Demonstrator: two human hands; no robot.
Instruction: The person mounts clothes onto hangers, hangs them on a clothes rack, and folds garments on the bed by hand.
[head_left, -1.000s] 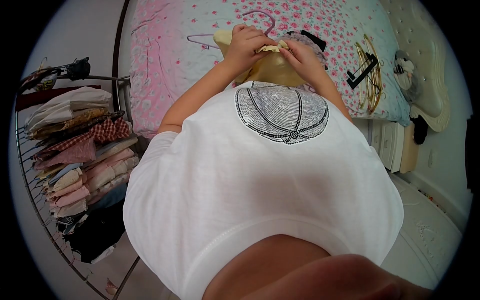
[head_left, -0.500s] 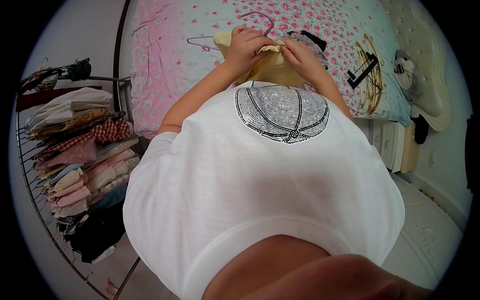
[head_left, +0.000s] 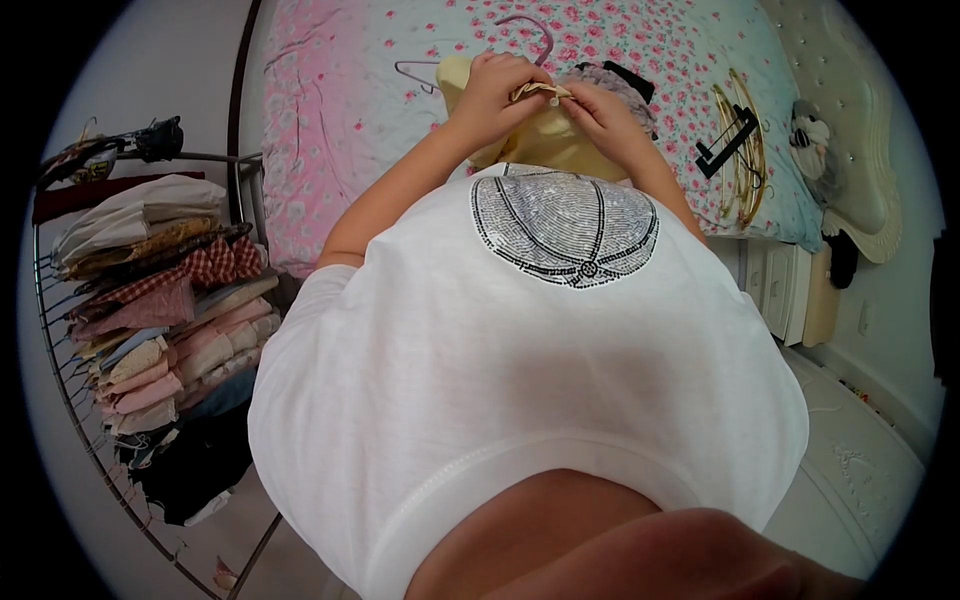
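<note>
A pale yellow garment hangs from my fingers in front of my chest, over the bed. My left hand is closed on its gathered upper edge. Beside it, my right hand pinches the same edge with thumb and fingertips. A small pale spot, perhaps a button, shows near the right fingertips. Behind the garment is a purple clothes hanger, its hook curving above my hands and one arm end showing at the left. The garment partly hides the hanger, and I cannot tell how far it sits inside.
The bed has a pink and pale-blue floral cover. Grey and black clothes lie just beyond my right hand. Gold hangers and a black hanger lie farther right. A clothes rack full of hanging garments stands at the left.
The purple hanger and the yellow garment have shifted slightly to the right. The garment's held edge has turned, showing a narrow fold between my hands. Both hands keep their grip.
</note>
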